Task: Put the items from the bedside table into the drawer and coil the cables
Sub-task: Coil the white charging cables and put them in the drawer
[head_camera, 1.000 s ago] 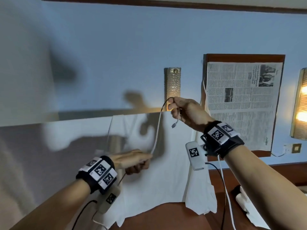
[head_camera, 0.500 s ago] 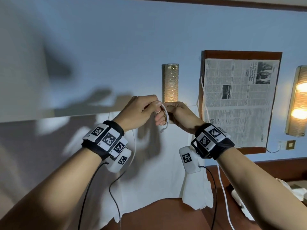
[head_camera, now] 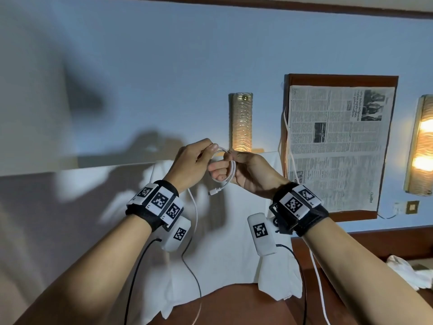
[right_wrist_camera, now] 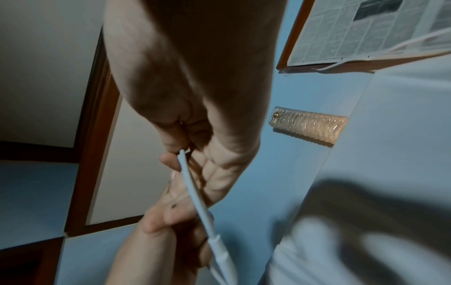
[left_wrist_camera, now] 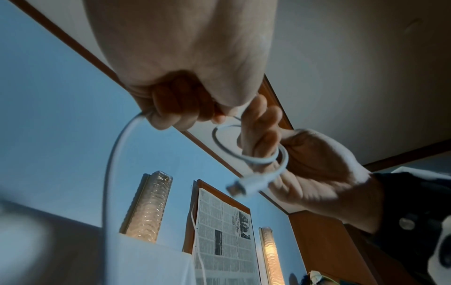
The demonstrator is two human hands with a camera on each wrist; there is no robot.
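A white charging cable (head_camera: 230, 168) is held up in front of the blue wall, between both hands. My right hand (head_camera: 243, 171) grips a small loop of it (left_wrist_camera: 246, 154), and the plug end (head_camera: 214, 191) dangles just below the fingers. My left hand (head_camera: 194, 160) pinches the cable at the top of the loop, and the free length (head_camera: 195, 212) hangs down from that hand past my left wrist. In the left wrist view the connector (left_wrist_camera: 238, 187) sticks out under the right palm. The right wrist view shows the cable (right_wrist_camera: 195, 194) running between the two hands.
A newspaper (head_camera: 337, 146) lies on a brown wooden panel (head_camera: 344, 78) to the right, with a second white cable (head_camera: 287, 127) along its left edge. A glass wall lamp (head_camera: 241, 121) is behind the hands and a lit one (head_camera: 421, 146) is far right. White cloth (head_camera: 225, 242) hangs below.
My left hand rose from low on the cable up to the right hand. The straight stretch between them has become a small loop held in the right hand.
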